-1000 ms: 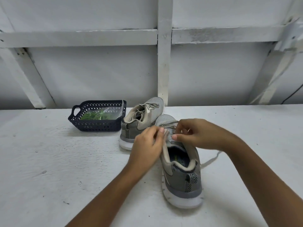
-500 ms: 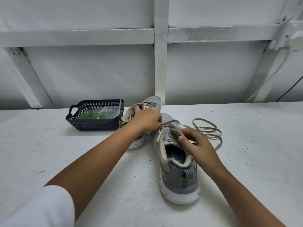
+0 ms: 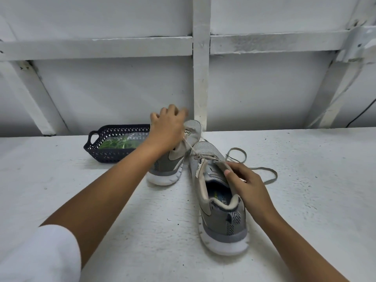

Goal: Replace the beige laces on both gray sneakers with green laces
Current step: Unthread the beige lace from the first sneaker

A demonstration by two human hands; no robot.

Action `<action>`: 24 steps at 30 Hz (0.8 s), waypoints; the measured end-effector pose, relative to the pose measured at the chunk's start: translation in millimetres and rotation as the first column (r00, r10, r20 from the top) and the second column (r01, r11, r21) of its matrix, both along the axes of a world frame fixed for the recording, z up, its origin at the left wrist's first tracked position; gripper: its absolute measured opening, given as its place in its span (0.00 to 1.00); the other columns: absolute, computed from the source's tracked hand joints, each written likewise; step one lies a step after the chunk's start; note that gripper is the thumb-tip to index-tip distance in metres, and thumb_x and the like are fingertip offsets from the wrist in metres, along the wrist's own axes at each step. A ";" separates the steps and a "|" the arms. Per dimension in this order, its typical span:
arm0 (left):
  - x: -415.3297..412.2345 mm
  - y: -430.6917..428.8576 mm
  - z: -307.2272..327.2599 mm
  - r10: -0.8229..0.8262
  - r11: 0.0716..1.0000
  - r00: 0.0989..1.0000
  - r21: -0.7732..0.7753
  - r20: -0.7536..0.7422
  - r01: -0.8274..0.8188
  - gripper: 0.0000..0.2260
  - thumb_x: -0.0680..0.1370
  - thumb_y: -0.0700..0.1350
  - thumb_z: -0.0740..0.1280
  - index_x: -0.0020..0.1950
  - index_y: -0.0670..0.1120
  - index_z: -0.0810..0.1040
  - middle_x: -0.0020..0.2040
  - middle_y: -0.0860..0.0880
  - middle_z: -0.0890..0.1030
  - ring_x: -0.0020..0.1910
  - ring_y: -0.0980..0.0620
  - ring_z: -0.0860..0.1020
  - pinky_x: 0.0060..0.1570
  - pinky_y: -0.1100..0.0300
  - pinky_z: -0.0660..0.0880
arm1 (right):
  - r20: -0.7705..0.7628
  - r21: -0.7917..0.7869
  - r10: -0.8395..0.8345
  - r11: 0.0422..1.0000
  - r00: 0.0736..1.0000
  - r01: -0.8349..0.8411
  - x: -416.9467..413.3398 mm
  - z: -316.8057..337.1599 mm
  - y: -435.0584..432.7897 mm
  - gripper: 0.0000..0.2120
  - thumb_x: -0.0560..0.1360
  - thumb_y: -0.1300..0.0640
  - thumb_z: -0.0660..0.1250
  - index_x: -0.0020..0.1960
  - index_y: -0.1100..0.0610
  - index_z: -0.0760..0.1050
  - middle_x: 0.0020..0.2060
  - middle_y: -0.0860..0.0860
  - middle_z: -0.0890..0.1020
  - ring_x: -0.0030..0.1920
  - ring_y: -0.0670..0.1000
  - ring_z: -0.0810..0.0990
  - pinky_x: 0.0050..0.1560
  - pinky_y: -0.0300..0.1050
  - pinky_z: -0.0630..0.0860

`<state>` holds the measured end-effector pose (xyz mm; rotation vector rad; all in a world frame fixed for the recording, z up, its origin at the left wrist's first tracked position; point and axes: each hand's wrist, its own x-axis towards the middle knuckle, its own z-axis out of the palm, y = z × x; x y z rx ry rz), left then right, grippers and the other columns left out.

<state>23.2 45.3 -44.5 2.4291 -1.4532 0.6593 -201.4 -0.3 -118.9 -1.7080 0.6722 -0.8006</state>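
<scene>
Squarely in front of the person, the near sneaker stands upright on a white, rough-painted table, heel toward the camera. Its upper is gray knit mesh with smooth tan overlays, a chevron-patterned heel panel, a padded beige collar and a thick white foam sole. The right hand grips it at the opening: the thumb presses on the tongue edge while the curled fingers wrap the outer side of the collar.

A flat woven beige lace is partly out of this shoe. Its loose length lies in soft loops on the table to the right of the toe, and another strand runs taut from the upper eyelets diagonally up to the left hand. That hand is raised above the shoes, blurred, knuckles up and fingers curled; the strand ends under it, so it appears to pinch the lace, though the pinch itself is hidden behind the back of the hand.

The far sneaker, of the same gray mesh and white sole, stands just beside and beyond the first, partly covered by the left forearm, its rounded toe close to the wall of white boards and battens.

Left of the shoes sits a dark rectangular plastic basket with a lattice wall and a loop handle. The green laces lie inside it, bundled in clear, shiny wrapping. A white fabric sleeve shows at the lower left.
</scene>
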 end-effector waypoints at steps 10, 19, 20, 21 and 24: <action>-31.5 0.3 -29.6 -0.154 0.898 0.979 0.433 0.134 0.082 0.09 0.80 0.43 0.58 0.54 0.46 0.77 0.55 0.49 0.77 0.59 0.46 0.73 0.62 0.43 0.61 | 0.021 0.002 0.016 1.000 1.000 -0.016 -0.7 -0.1 -0.3 0.10 0.77 0.59 0.64 0.54 0.50 0.80 0.49 0.45 0.82 0.52 0.43 0.79 0.46 0.30 0.74; 2.6 26.3 2.4 0.204 0.962 0.969 -0.152 -0.142 -0.225 0.14 0.79 0.44 0.58 0.64 0.47 0.73 0.63 0.45 0.73 0.63 0.44 0.69 0.63 0.45 0.59 | 0.013 0.004 0.013 1.000 1.000 -0.013 0.8 -1.8 -1.5 0.09 0.77 0.58 0.64 0.54 0.48 0.80 0.50 0.44 0.82 0.53 0.43 0.79 0.51 0.36 0.74; 0.3 27.8 1.4 0.190 0.973 0.976 -0.108 -0.108 -0.202 0.16 0.79 0.43 0.59 0.67 0.48 0.71 0.66 0.45 0.70 0.65 0.43 0.66 0.65 0.43 0.58 | 0.013 0.006 0.011 1.000 1.000 -0.012 0.9 -2.2 -1.8 0.09 0.77 0.58 0.65 0.54 0.49 0.80 0.50 0.44 0.83 0.53 0.43 0.79 0.51 0.37 0.74; -4.5 27.9 -1.4 0.139 0.988 0.988 -0.055 -0.069 -0.143 0.18 0.78 0.44 0.59 0.69 0.51 0.69 0.68 0.46 0.68 0.67 0.43 0.64 0.66 0.41 0.56 | 0.010 0.006 0.010 1.000 1.000 -0.010 1.0 -2.4 -2.1 0.09 0.77 0.58 0.65 0.54 0.49 0.80 0.50 0.44 0.83 0.53 0.43 0.79 0.51 0.37 0.74; -25.3 19.9 -16.9 -0.065 0.976 0.998 0.209 0.010 0.061 0.16 0.79 0.48 0.59 0.67 0.53 0.72 0.69 0.50 0.68 0.69 0.47 0.63 0.68 0.35 0.50 | 0.000 -0.003 0.013 1.000 1.000 -0.013 1.2 -3.2 -3.1 0.10 0.77 0.58 0.65 0.55 0.49 0.80 0.51 0.45 0.83 0.53 0.43 0.79 0.51 0.37 0.74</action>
